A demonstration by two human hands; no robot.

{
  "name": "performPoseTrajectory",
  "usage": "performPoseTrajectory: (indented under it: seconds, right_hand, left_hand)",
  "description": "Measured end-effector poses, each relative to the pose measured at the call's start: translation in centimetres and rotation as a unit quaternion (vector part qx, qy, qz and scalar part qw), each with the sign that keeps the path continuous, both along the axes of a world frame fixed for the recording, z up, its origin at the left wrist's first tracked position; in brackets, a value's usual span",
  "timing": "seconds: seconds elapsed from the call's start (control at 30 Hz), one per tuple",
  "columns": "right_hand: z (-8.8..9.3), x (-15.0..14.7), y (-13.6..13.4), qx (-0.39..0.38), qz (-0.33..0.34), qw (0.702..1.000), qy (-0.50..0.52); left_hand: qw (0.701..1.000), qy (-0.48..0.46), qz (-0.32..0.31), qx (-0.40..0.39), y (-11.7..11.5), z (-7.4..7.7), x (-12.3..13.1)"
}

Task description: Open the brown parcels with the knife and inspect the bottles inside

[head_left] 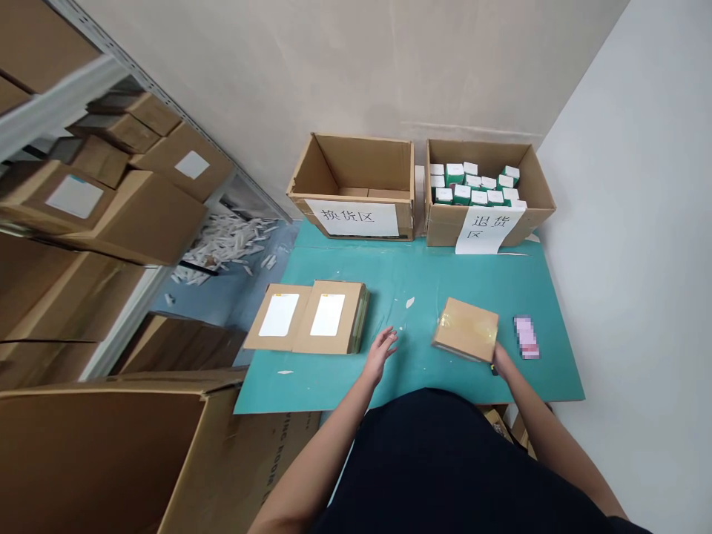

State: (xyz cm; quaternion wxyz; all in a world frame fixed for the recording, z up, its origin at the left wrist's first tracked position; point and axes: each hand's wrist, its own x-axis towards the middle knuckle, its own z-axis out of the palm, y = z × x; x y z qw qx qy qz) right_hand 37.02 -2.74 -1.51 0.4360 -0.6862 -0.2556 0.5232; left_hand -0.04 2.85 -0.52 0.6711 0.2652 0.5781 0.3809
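My left hand [381,354] rests open on the teal mat [423,274], its fingers spread and nothing in them. My right hand [503,361] stands at the near edge of a taped cardboard parcel [465,330], with a small yellow-and-black tool [494,369] showing under the fingers. Just right of that hand lies a blurred pink-and-white item [526,337]. Left of my left hand are two flat cardboard packages [278,314] [328,314] with white labels, one partly overlapping the other.
Two open cartons with white paper signs stand at the mat's far edge. The left carton [356,163] shows a brown interior; the right carton [478,159] holds several small white-and-green boxes. Shelved cartons [144,211] line the left, above white scraps [225,245] on the floor. A large carton [111,460] stands near left.
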Motion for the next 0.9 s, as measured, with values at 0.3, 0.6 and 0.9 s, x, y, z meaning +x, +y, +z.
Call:
performPoseTrajectory:
  seconds: [0.3,0.6,0.9]
  right_hand:
    - [5.7,-6.5,2.0,0.125,-0.056,0.957,-0.254]
    - [8.0,-7.6,0.0,0.173,0.224,0.828,-0.484]
    - [6.4,2.1,-3.7,0.142,0.226,0.89,-0.37]
  left_hand:
    - [1.0,0.009,0.001,0.008,0.1,0.5,-1.4]
    - [1.0,-0.001,0.011,-0.006,0.6,0.0,-1.3]
    - [1.0,0.007,-0.003,-0.018,0.6,0.0,-1.0]
